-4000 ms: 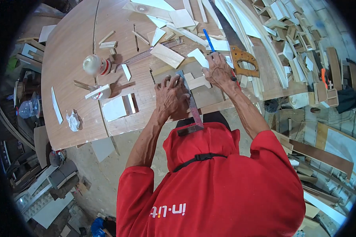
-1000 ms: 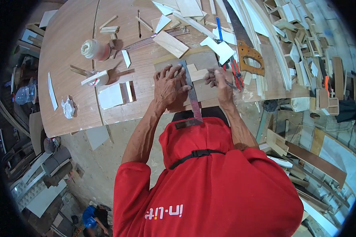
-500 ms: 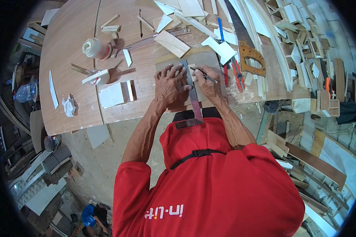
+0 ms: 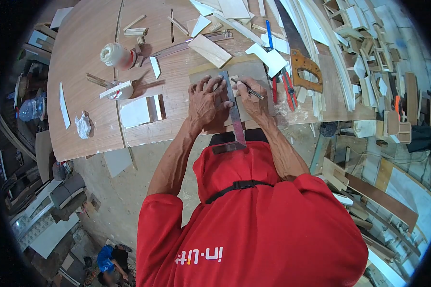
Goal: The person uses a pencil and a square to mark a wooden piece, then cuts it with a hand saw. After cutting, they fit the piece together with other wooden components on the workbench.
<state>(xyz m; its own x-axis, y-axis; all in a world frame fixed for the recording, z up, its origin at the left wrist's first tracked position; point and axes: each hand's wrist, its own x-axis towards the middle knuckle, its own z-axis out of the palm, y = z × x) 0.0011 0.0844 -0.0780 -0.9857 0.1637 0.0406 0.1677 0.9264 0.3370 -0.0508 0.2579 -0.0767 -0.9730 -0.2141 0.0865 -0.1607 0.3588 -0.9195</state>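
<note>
My left hand lies with spread fingers on a brown board, its fingertips and thumb touching the metal blade of a try square. The square's dark stock hangs past the table edge, close to my body. To the right of the blade, my right hand is closed around a dark pencil, its point end near the blade's far part. Another flat sheet extends beneath and beyond both hands. The pencil's exact contact point is too small to make out.
Right of my hands lie red-handled pliers, a handsaw and white offcuts. Leftward are a white block, a cup and a jar. A person in blue is low at the lower left.
</note>
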